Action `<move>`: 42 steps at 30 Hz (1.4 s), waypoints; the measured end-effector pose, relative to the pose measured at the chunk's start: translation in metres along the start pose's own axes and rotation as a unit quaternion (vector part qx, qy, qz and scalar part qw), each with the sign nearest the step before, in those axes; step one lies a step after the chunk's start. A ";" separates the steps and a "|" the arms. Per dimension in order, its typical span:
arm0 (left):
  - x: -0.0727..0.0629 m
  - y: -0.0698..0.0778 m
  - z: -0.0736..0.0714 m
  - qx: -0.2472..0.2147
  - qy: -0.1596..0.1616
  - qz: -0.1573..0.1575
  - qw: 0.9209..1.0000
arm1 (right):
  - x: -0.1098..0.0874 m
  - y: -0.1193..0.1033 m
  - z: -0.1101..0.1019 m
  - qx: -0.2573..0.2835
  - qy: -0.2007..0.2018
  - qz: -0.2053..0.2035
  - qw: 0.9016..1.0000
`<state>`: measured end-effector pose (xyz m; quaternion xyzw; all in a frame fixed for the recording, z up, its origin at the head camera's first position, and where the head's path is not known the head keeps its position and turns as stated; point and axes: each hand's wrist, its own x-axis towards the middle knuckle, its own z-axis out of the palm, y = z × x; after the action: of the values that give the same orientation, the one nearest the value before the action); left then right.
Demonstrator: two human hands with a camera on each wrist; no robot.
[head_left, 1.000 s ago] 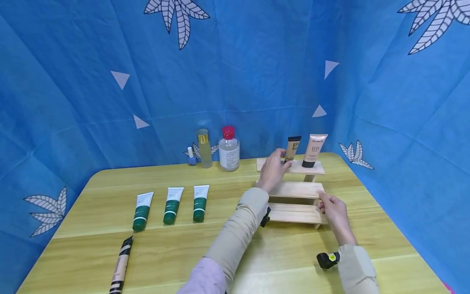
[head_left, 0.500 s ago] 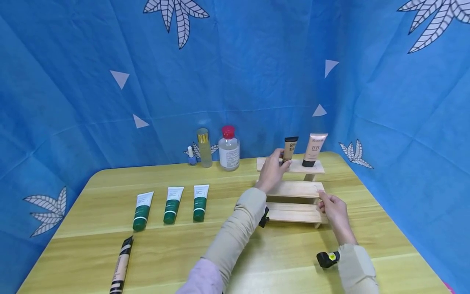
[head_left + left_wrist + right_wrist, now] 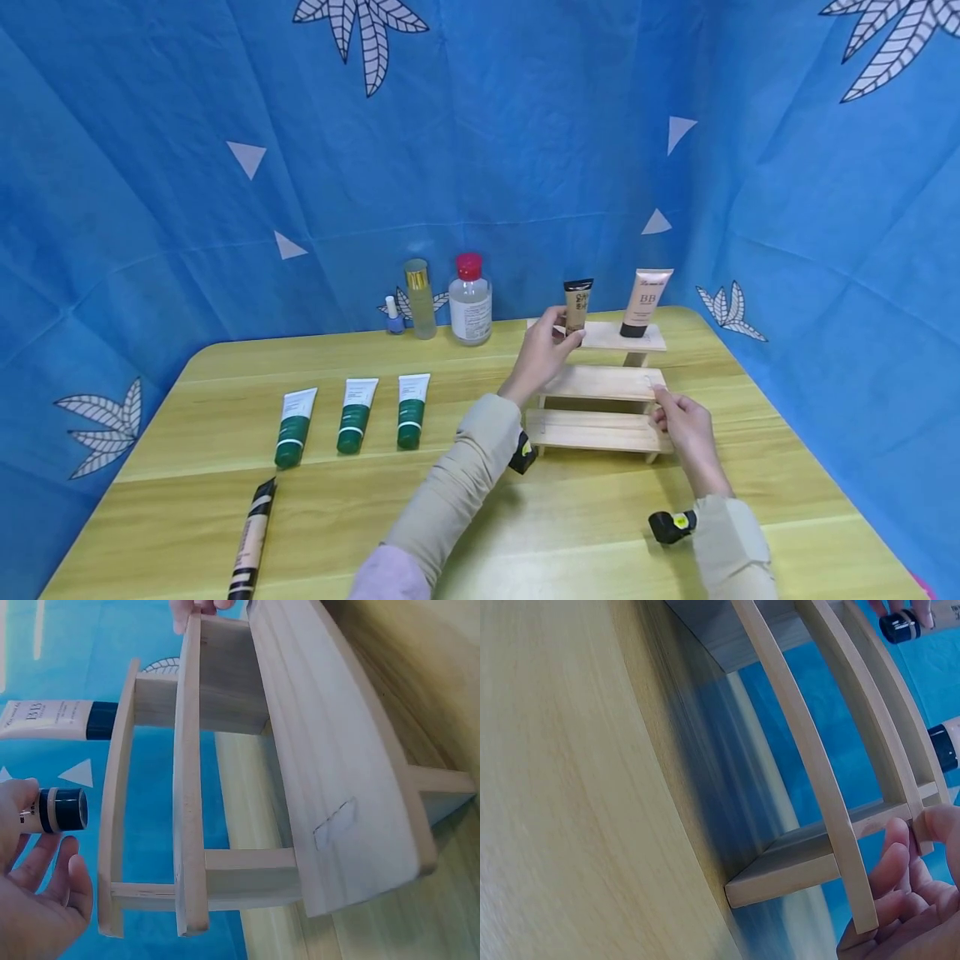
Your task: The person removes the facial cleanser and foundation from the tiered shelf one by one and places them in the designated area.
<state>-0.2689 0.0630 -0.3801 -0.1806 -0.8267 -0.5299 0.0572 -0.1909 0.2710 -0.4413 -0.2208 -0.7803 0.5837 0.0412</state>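
My left hand pinches a small tan cosmetic tube with dark ends, at the left part of the top tier of a three-tier wooden shelf. In the left wrist view the tube's black cap points at that tier, with a small gap between them. My right hand grips the right end of the shelf's middle tier; in the right wrist view its thumb and fingers close on the board. A pink BB cream tube stands cap-down at the right of the top tier.
Three green-and-white tubes lie on the wooden table, and a black-and-beige tube lies front left. At the back stand a red-capped bottle, a gold-collared bottle and a small blue bottle. A blue curtain hangs behind.
My left hand has moved left with the small tan tube, which has gone from tilted to more upright. The right hand keeps its grip on the shelf.
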 end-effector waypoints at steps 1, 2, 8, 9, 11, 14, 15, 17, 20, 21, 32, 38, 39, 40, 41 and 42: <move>-0.002 0.000 -0.001 -0.005 0.000 0.003 1.000 | 0.000 0.000 0.000 -0.001 0.000 0.000 1.000; -0.003 0.000 -0.002 -0.010 -0.001 0.003 1.000 | 0.000 0.000 0.000 -0.002 -0.001 0.002 1.000; -0.016 0.005 -0.006 -0.033 0.001 0.012 0.999 | 0.000 0.001 -0.002 0.000 -0.002 0.000 1.000; -0.018 0.006 -0.007 -0.037 0.002 0.017 0.999 | 0.000 0.001 -0.002 0.002 -0.002 -0.002 1.000; -0.023 0.007 -0.008 -0.044 0.003 0.025 0.999 | -0.001 0.001 -0.002 0.005 -0.004 -0.003 1.000; -0.029 0.007 -0.010 -0.057 0.007 0.034 0.998 | -0.001 0.001 -0.002 0.008 -0.003 -0.002 1.000; -0.031 0.007 -0.011 -0.060 0.008 0.035 0.998 | -0.001 0.001 -0.002 0.008 -0.003 -0.002 1.000; -0.035 0.008 -0.013 -0.066 0.011 0.034 0.997 | -0.002 0.001 -0.002 0.007 -0.003 -0.001 1.000; -0.041 0.009 -0.016 -0.072 0.013 0.033 0.997 | -0.001 0.000 -0.001 0.005 -0.002 0.000 1.000; -0.043 0.009 -0.017 -0.073 0.013 0.032 0.997 | -0.001 0.000 -0.001 0.004 -0.003 -0.001 1.000; -0.063 0.011 -0.031 -0.068 0.013 0.032 0.997 | 0.002 -0.001 0.000 -0.004 -0.006 -0.005 1.000; -0.077 0.007 -0.039 -0.059 0.017 0.025 0.998 | 0.001 0.000 0.001 0.001 -0.007 -0.004 1.000; -0.080 0.006 -0.040 -0.058 0.016 0.024 0.998 | 0.001 0.000 0.001 0.001 -0.007 -0.003 1.000; -0.082 0.004 -0.041 -0.057 0.017 0.023 0.998 | 0.001 0.000 0.001 0.002 -0.007 -0.004 1.000; -0.084 0.003 -0.042 -0.058 0.018 0.021 0.998 | 0.001 0.001 0.001 0.003 -0.007 -0.003 1.000; -0.087 0.002 -0.043 -0.058 0.018 0.019 0.998 | 0.001 0.001 0.001 0.003 -0.007 -0.003 1.000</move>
<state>-0.1916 0.0048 -0.3847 -0.1896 -0.7895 -0.5793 0.0716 -0.1924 0.2708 -0.4428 -0.2145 -0.7796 0.5872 0.0378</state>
